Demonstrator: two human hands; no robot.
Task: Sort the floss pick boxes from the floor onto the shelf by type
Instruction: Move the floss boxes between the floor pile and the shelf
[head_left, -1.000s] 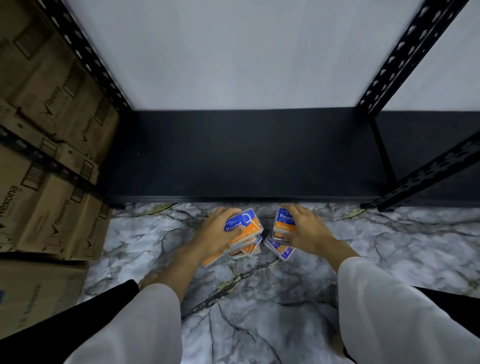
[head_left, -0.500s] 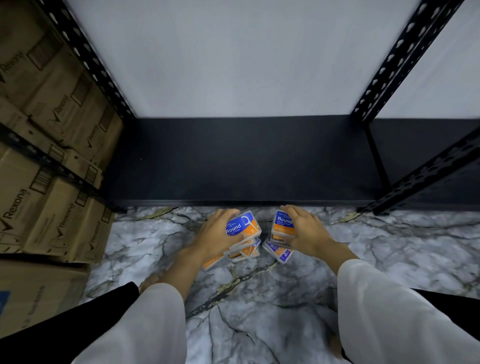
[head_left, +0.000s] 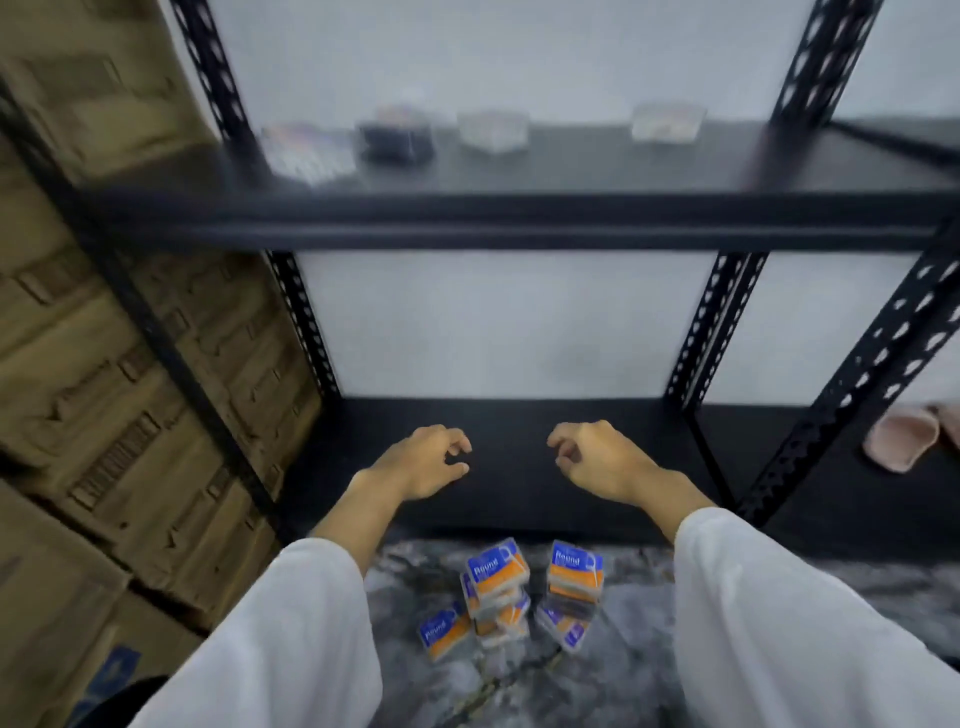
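Matt black perforated metal shelf frame (head_left: 519, 228); glossy grey-veined marble floor (head_left: 634, 613); glossy blue-and-orange clear plastic floss boxes (head_left: 496, 574); rough brown corrugated cardboard cartons (head_left: 104, 364); white cloth sleeves (head_left: 779, 623).

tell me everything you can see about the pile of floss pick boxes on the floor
The floss pick boxes are small clear plastic cases with blue and orange labels, some reading "Round". They lie loosely heaped on the marbled grey floor, some stacked, several tilted, just in front of the bottom shelf. Neither hand touches them.
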